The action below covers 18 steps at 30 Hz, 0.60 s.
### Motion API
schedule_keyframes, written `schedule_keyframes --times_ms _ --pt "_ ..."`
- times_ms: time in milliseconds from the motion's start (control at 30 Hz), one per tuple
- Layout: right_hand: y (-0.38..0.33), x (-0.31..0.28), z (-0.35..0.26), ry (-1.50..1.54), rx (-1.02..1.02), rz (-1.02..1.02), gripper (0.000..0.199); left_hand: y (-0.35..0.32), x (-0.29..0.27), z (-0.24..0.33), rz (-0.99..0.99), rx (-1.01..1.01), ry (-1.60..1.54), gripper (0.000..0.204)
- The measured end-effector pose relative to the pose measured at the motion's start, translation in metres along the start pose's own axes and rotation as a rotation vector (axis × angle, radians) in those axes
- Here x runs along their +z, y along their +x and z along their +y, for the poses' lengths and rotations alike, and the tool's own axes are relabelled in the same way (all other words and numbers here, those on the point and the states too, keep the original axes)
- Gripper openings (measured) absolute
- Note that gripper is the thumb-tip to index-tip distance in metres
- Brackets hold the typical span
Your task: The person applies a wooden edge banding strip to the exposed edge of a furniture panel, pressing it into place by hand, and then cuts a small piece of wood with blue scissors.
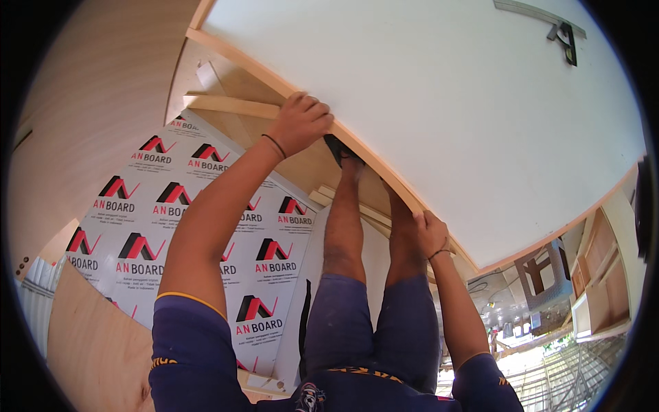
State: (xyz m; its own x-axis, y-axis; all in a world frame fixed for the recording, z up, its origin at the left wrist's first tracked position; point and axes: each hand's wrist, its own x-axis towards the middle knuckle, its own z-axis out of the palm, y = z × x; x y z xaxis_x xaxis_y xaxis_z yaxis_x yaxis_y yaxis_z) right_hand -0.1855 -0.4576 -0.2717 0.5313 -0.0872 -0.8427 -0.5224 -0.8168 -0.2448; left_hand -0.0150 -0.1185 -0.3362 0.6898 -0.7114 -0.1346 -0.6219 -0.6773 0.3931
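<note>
A large white board with a pale wood edge strip fills the upper right. My left hand grips its near edge from above, fingers curled over the strip. My right hand pinches the same edge farther right, near the board's corner. My bare legs and a dark sandal show under the board between the two hands.
A metal square lies on the white board at the top right. Printed white sheets cover the floor below. Plywood lies at lower left, wooden frame pieces under the board, cabinet parts at right.
</note>
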Motion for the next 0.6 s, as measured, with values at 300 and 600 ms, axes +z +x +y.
schedule_keyframes --times_ms 300,600 --pt "0.012 0.016 0.011 0.017 -0.001 -0.017 0.04 0.011 0.032 0.08 0.035 0.027 -0.201 0.026" --pt "0.019 0.017 0.011 -0.032 0.079 -0.128 0.041 0.025 0.05 0.128 -0.004 -0.009 -0.279 0.014"
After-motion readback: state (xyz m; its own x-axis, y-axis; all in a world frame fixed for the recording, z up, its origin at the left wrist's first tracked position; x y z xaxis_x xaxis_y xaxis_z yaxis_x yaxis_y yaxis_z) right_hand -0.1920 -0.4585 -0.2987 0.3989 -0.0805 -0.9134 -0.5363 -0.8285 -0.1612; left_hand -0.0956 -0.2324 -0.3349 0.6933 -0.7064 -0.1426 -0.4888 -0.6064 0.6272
